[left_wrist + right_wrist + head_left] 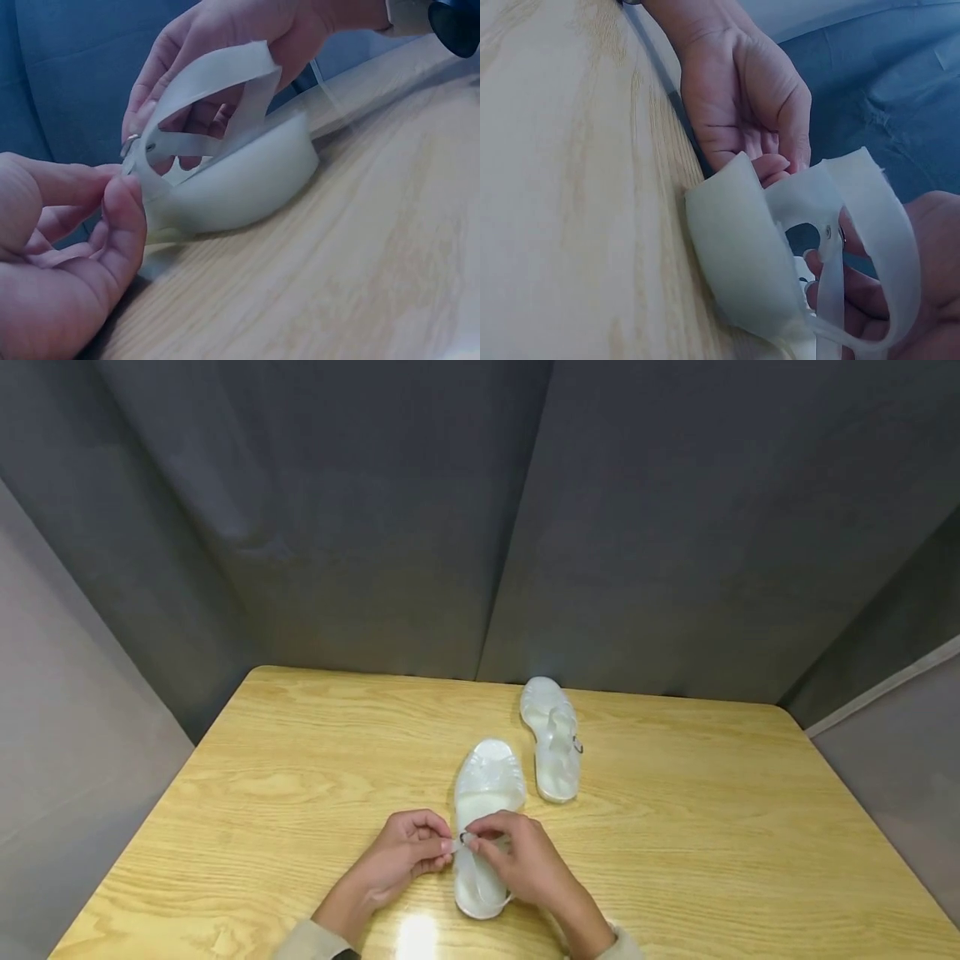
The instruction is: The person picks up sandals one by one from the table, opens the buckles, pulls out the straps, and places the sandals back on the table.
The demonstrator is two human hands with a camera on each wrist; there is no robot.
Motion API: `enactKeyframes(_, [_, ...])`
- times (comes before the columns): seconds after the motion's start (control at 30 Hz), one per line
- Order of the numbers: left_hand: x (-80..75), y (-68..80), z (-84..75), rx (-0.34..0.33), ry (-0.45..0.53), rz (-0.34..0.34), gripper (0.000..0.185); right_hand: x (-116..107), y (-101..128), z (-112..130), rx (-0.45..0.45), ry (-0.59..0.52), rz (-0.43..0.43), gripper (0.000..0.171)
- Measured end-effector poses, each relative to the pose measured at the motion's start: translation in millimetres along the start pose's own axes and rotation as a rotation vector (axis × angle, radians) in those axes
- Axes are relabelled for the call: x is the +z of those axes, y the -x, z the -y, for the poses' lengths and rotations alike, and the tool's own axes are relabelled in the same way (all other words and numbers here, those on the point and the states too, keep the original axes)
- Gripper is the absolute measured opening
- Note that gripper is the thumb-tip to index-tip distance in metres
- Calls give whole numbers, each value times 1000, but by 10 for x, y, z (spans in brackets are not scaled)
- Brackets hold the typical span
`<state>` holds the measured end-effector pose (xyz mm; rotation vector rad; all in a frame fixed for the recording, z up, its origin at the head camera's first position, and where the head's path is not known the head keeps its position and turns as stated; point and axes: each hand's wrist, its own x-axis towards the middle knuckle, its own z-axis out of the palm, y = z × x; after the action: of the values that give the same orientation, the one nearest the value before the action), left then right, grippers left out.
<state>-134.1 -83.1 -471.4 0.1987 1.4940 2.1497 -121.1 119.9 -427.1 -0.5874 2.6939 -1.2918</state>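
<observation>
A translucent white jelly sandal (491, 770) lies on the wooden table, toe pointing away from me. At the left side of its ankle strap (217, 75) is a small metal buckle (464, 837). My left hand (408, 852) pinches the strap's end beside the buckle between thumb and index finger. From the right, my right hand (521, 856) reaches over the sandal and pinches the strap at the buckle. The left wrist view shows the strap looping up above the heel (247, 187). In the right wrist view, the heel and strap partly cover the fingers of my right hand (930, 262).
A matching sandal (551, 735) lies farther back and to the right, near the table's far edge, its buckle on the right side. Dark grey curtains (375, 527) hang behind the wooden table (712, 827), with paler panels at both sides.
</observation>
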Motion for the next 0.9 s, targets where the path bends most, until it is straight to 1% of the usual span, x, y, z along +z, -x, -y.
enactKeyframes(0.17, [39, -19, 5, 11, 9, -11, 9, 9, 4, 12, 0, 4, -19, 15])
enactKeyframes(0.43, [76, -2, -6, 8, 7, -24, 9, 45, 12, 33, -5, 32, -41, 13])
enactKeyframes(0.63, [95, -3, -16, 13, 2, -56, 7, 66, 21, 22, -43, 70, -61, 12])
enactKeyframes(0.9, [131, -13, -16, 21, -18, -98, 6, 81, 25, 9, -61, 102, -78, 12])
